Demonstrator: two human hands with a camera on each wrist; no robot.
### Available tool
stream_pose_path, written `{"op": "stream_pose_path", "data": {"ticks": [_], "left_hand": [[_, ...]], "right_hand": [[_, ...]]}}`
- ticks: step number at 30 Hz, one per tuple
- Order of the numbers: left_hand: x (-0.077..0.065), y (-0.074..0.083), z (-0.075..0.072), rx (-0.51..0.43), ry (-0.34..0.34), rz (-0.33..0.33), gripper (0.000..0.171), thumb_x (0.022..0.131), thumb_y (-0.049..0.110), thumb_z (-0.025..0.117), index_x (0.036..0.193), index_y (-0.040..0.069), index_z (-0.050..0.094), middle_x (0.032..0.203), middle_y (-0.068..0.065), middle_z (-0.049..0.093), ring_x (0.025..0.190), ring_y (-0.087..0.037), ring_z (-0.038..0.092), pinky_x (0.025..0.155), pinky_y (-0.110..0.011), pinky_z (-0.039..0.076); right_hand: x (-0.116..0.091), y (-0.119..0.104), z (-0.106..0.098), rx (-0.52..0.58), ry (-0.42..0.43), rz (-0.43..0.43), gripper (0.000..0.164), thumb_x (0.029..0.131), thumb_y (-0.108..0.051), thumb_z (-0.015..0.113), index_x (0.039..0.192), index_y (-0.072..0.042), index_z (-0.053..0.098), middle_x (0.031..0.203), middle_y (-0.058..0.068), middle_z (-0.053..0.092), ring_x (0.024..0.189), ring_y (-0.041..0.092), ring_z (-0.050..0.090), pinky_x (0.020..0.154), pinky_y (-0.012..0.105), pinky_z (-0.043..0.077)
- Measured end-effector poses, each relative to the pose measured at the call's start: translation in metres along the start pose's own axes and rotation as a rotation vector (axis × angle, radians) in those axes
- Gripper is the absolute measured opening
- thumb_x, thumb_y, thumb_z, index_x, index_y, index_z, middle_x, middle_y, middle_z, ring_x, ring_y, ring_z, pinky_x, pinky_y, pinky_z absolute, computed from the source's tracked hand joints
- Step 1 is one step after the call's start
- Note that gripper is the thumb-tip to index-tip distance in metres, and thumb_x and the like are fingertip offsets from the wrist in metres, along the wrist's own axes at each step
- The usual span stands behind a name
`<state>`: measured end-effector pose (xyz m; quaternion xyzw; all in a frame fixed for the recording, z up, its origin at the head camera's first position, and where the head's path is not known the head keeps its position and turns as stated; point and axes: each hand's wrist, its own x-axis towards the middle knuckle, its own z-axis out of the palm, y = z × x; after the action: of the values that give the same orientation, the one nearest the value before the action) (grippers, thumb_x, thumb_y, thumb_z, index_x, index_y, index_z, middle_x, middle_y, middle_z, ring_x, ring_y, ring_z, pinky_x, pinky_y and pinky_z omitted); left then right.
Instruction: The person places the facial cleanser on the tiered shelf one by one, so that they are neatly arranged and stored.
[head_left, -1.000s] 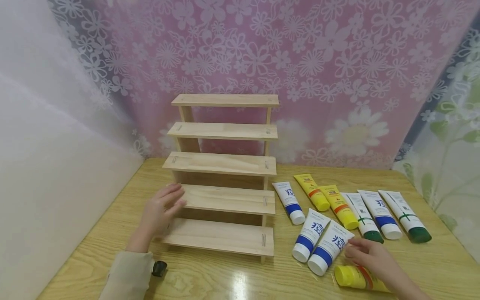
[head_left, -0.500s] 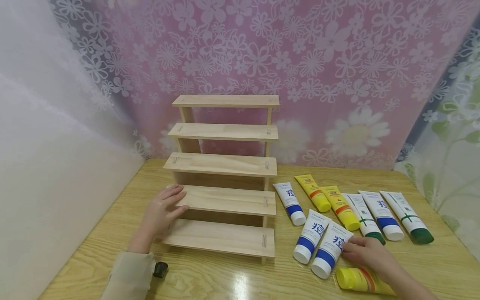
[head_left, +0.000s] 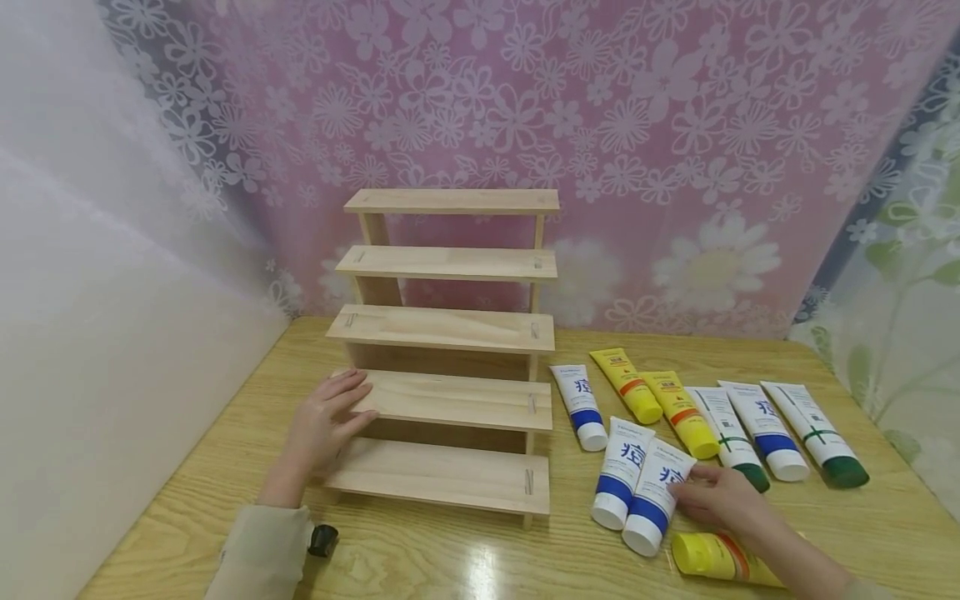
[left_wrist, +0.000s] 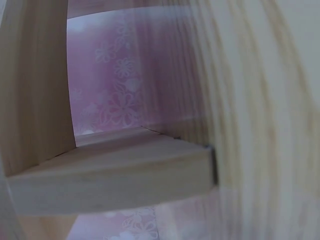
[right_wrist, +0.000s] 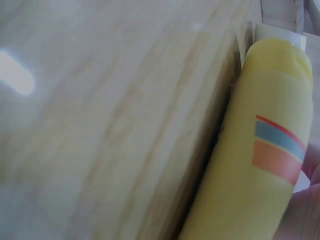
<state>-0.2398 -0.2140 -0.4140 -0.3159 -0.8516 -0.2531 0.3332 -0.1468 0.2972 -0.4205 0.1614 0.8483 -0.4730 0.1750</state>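
In the head view, my left hand [head_left: 322,425] rests with extended fingers on the left end of the second step of a wooden stepped rack [head_left: 442,487]. The left wrist view shows the rack's upright and crosspiece [left_wrist: 110,185] up close, without the hand. My right hand [head_left: 723,500] pinches the right edge of a white and blue squeeze tube [head_left: 660,483], which lies cap toward me. Another white and blue tube [head_left: 622,471] lies against its left side. A yellow squeeze tube [head_left: 712,554] lies under the right forearm, large in the right wrist view, where only some fingers [right_wrist: 300,210] show.
Behind lie a white and blue tube [head_left: 579,404], two yellow tubes [head_left: 626,383], two white tubes with green caps [head_left: 813,433] and another white and blue tube [head_left: 761,429]. A floral backdrop [head_left: 480,100] stands behind the wooden table [head_left: 405,558], with a white wall [head_left: 135,275] at left.
The pinched tube has turned straighter and shifted left against its neighbour, which has also turned straighter. My right hand has moved slightly left and up. The left hand has settled onto the step.
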Motion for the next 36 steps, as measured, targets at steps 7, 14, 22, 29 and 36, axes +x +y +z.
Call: {"op": "stream_pose_path", "data": {"ticks": [7, 14, 22, 29, 36], "left_hand": [[0.001, 0.001, 0.001, -0.001, 0.004, 0.000, 0.048, 0.077, 0.042, 0.064, 0.101, 0.000, 0.066, 0.114, -0.013, 0.058, 0.110, -0.029, 0.049, 0.102, -0.037, 0.027], [0.001, 0.000, 0.003, 0.002, 0.031, 0.026, 0.044, 0.075, 0.034, 0.069, 0.101, -0.002, 0.065, 0.113, -0.015, 0.058, 0.108, -0.031, 0.050, 0.095, -0.048, 0.032], [0.003, 0.002, 0.000, -0.003, 0.032, 0.035, 0.043, 0.073, 0.030, 0.071, 0.101, -0.003, 0.065, 0.112, -0.016, 0.058, 0.107, -0.033, 0.051, 0.091, -0.052, 0.035], [0.002, 0.001, 0.000, 0.009, 0.042, 0.035, 0.046, 0.075, 0.037, 0.068, 0.099, -0.002, 0.066, 0.111, -0.015, 0.059, 0.106, -0.032, 0.052, 0.090, -0.053, 0.036], [0.000, -0.002, 0.002, 0.019, 0.062, 0.036, 0.050, 0.077, 0.044, 0.062, 0.098, -0.002, 0.067, 0.110, -0.014, 0.060, 0.105, -0.030, 0.053, 0.088, -0.053, 0.037]], "right_hand": [[0.008, -0.009, 0.006, -0.113, 0.032, -0.038, 0.097, 0.067, -0.048, 0.071, 0.128, 0.016, 0.029, 0.112, 0.032, 0.049, 0.093, 0.032, 0.053, 0.077, 0.043, 0.046], [0.013, -0.013, 0.009, -0.048, 0.011, -0.027, 0.092, 0.067, -0.043, 0.073, 0.125, 0.017, 0.033, 0.105, 0.027, 0.055, 0.083, 0.023, 0.055, 0.074, 0.039, 0.048], [0.017, -0.014, 0.012, 0.028, -0.020, -0.019, 0.089, 0.071, -0.037, 0.072, 0.129, 0.014, 0.027, 0.113, 0.032, 0.049, 0.086, 0.024, 0.059, 0.072, 0.038, 0.050], [0.014, -0.016, 0.015, 0.123, -0.026, 0.006, 0.090, 0.071, -0.034, 0.073, 0.131, 0.011, 0.023, 0.117, 0.034, 0.045, 0.083, 0.023, 0.059, 0.070, 0.036, 0.051], [0.012, -0.016, 0.012, 0.051, 0.052, -0.015, 0.093, 0.070, -0.040, 0.072, 0.132, 0.011, 0.024, 0.121, 0.036, 0.040, 0.096, 0.036, 0.053, 0.076, 0.042, 0.048]]}}
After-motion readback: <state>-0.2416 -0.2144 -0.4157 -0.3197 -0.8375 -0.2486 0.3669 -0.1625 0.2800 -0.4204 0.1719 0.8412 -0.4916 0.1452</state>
